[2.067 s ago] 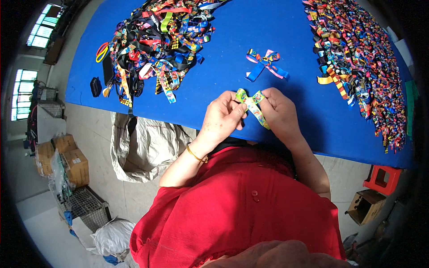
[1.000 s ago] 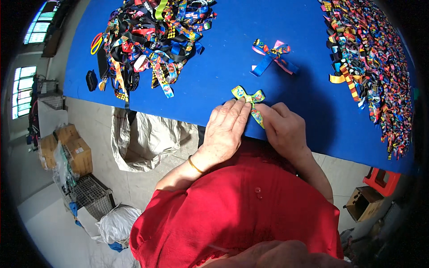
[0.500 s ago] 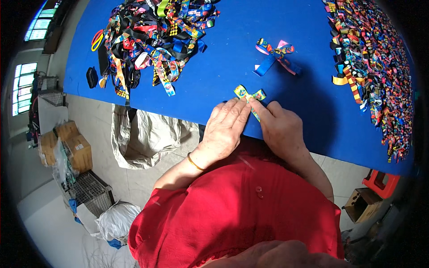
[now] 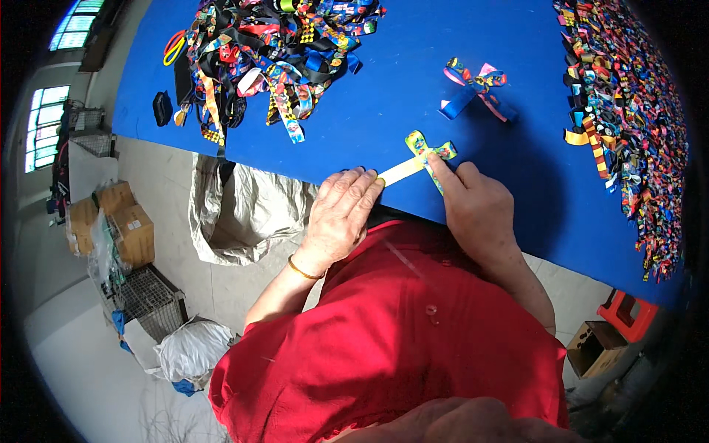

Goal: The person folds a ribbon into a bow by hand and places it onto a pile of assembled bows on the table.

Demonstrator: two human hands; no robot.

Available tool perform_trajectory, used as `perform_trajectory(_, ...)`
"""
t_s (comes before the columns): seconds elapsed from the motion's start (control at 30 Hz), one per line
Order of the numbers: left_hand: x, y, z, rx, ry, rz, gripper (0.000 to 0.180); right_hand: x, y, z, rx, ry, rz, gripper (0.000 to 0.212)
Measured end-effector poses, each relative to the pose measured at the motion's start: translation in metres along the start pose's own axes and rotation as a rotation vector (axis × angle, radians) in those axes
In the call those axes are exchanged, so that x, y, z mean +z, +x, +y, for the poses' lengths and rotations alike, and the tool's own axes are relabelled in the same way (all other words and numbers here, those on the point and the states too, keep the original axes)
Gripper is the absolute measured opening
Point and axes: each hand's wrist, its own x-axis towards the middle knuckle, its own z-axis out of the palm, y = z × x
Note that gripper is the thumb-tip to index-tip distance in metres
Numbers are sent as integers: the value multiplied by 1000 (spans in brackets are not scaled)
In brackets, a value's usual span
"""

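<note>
A yellow-green printed ribbon (image 4: 401,171) lies on the blue table near its front edge, crossed with loops at its far end. My left hand (image 4: 341,209) closes on the plain tail at the near left, fingers pressed together; the thumb is hidden. With its index finger extended, my right hand (image 4: 478,207) pins the ribbon where it crosses, other fingers curled in. One printed tail comes out below that finger. Farther back lies a crossed bundle of blue, pink and printed ribbons (image 4: 473,90), apart from both hands.
A tangled heap of printed straps (image 4: 266,63) covers the table's far left. Many small colourful ribbon pieces (image 4: 628,125) spread along the right side. Below the table edge stand a whitish sack (image 4: 244,221), cardboard boxes (image 4: 125,229) and a red stool (image 4: 628,314).
My left hand has slid down and left from the crossing, uncovering the ribbon's plain tail. My right index finger stays on the crossing. The whole view has shifted slightly.
</note>
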Motion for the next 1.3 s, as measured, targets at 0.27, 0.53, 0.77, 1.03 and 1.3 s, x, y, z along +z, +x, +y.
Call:
perform_trajectory(0.27,-5,3,1,-27,40,-35,46,-2,1,-2,-19,-3,2,42)
perform_trajectory(0.53,-11,48,31,5,-320,243,46,0,1,-2,-31,-44,-17,44)
perform_trajectory(0.77,30,69,56,-57,-728,26,45,14,-6,5,-46,78,87,10)
perform_trajectory(1.03,42,39,42,-89,-403,35,51,0,2,1,-6,46,12,26)
perform_trajectory(1.3,52,30,38,-41,-188,-18,64,-7,1,15,107,352,-17,30)
